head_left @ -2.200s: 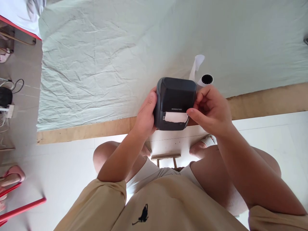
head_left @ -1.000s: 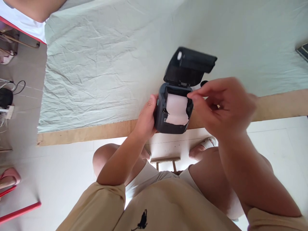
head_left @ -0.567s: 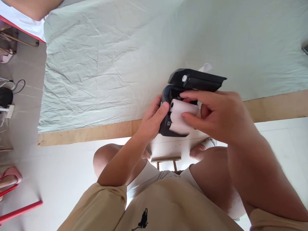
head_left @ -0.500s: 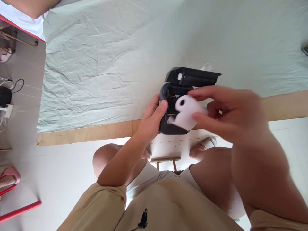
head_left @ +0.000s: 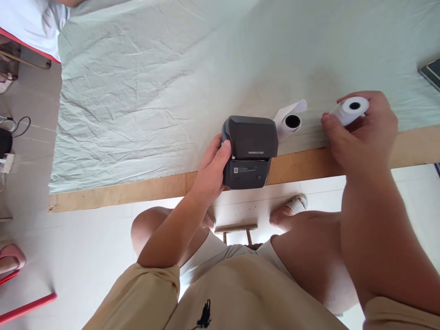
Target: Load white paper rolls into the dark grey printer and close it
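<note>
A dark grey label printer (head_left: 252, 137) with its lid down is gripped along its left side by my left hand (head_left: 215, 165), thumb on top. Off to the right, my right hand (head_left: 367, 128) is closed around a white paper roll (head_left: 347, 112), its dark core hole facing up. Between the two hands, a second white paper roll (head_left: 292, 123) stands on the cloth just right of the printer, with a loose strip of paper curling out behind it. The printer hides part of that roll's left side.
A wrinkled pale green cloth (head_left: 144, 101) covers the table, whose bare wooden edge (head_left: 123, 190) runs along the front. At the far right lies a dark flat object (head_left: 431, 73). Another person's white garment (head_left: 30, 23) shows at the upper left.
The printer's lid has gone from raised to down. My right hand has carried the paper roll out of the printer and away to the right. My left hand still holds the printer.
</note>
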`<state>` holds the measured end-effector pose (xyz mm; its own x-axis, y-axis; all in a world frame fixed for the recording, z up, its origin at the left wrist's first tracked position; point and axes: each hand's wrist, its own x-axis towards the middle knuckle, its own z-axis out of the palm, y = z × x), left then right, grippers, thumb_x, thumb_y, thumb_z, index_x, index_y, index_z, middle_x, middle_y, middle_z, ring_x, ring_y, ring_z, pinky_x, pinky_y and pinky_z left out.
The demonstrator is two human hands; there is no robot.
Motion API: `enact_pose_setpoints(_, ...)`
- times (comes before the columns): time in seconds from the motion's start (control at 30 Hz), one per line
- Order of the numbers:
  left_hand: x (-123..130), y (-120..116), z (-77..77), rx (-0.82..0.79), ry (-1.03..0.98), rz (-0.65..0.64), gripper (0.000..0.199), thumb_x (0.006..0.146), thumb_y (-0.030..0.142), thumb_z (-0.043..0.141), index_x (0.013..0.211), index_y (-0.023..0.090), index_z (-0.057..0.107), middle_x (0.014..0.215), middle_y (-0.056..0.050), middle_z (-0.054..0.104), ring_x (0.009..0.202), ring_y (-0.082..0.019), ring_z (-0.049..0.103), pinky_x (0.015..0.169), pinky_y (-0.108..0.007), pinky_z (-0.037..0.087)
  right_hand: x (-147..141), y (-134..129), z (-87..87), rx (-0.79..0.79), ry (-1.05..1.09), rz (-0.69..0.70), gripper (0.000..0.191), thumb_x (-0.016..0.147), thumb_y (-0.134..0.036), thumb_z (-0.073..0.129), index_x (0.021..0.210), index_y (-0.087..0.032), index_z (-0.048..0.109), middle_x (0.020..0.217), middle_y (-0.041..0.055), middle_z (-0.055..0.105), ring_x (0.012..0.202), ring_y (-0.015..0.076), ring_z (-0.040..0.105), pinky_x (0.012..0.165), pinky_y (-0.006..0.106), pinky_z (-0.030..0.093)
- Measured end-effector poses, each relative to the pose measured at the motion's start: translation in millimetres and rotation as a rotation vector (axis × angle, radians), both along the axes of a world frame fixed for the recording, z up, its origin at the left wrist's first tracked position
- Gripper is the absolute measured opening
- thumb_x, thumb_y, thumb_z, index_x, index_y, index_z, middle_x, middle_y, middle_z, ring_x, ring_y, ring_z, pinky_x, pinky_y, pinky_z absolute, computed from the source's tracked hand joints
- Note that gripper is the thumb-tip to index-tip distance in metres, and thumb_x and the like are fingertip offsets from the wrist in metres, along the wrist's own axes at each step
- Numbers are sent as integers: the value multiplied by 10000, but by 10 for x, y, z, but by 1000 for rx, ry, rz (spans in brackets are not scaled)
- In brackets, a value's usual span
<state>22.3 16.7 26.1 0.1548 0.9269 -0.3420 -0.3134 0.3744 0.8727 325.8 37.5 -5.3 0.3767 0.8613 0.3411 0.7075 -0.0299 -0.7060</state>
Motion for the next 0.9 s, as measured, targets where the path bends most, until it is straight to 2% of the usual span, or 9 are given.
enact_pose_setpoints(0.1,-3,2,-7,11,22,3,459,982,689,876,1127,266,776,1173,-16,889,1356,-315,854,974,-379,779,-52,9,83,-97,-53,-53,466,805,-153,871,1226,-286,720,1138,62,868,1078,288,823,1044,567,650)
enact_pose_setpoints(0.3,-14,-1,-25,17,18,-9,470,1012,704,838,1197,274,791,1246,-19,887,1344,-305,858,987,-388,783,16,11,55,-217,-85,-76,573,777,-229,871,1297,-317,645,1330,119,885,1269,380,813,1138,698,608)
enact_pose_setpoints(0.37,-16,1,-31,19,19,-17,488,1020,710,826,1239,276,794,1267,-27,886,1346,-312,859,989,-399,786,55,12,-31,-60,-179,11,689,775,-282,862,1410,-319,597,1506,152,808,1488,445,731,1216,758,556)
enact_pose_setpoints(0.47,-16,3,-38,15,26,-28,517,1023,727,816,1291,285,791,1268,-28,886,1340,-323,864,971,-408,791,-1,28,-119,416,-396,169,637,872,-375,768,1472,-330,561,1512,137,745,1696,506,546,1313,837,435)
enact_pose_setpoints(0.53,-17,0,-41,12,28,-34,532,1022,741,810,1302,290,789,1254,-25,887,1327,-324,868,949,-404,791,-129,15,-113,665,-459,211,460,972,-397,663,1425,-355,594,1321,100,775,1542,486,662,1288,839,461)
enact_pose_setpoints(0.57,-18,-2,-42,12,28,-35,532,1022,744,809,1299,290,788,1253,-23,887,1322,-322,869,941,-400,790,-209,-4,-95,699,-456,223,394,1016,-392,627,1408,-371,607,1241,82,775,1402,451,731,1244,806,518)
enact_pose_setpoints(0.63,-20,-9,-41,11,25,-37,531,1021,746,807,1290,289,786,1264,-20,887,1312,-316,872,930,-394,791,-370,-59,-58,584,-425,242,346,1082,-365,591,1426,-400,600,1205,73,764,1210,384,776,1120,699,625)
enact_pose_setpoints(0.77,-21,-15,-32,4,36,-38,516,1020,745,809,1274,297,778,1277,-4,887,1295,-302,877,919,-385,793,-566,-103,-98,279,-347,324,508,1084,-442,639,1561,-342,496,1465,147,699,1272,368,765,1071,642,664)
enact_pose_setpoints(0.9,-13,-14,-29,6,42,-13,443,1040,697,808,1168,275,760,1277,0,889,1318,-298,873,925,-370,791,-570,-48,-177,133,-188,355,547,1043,-417,698,1543,-332,491,1367,113,762,1172,327,791,1005,566,691)
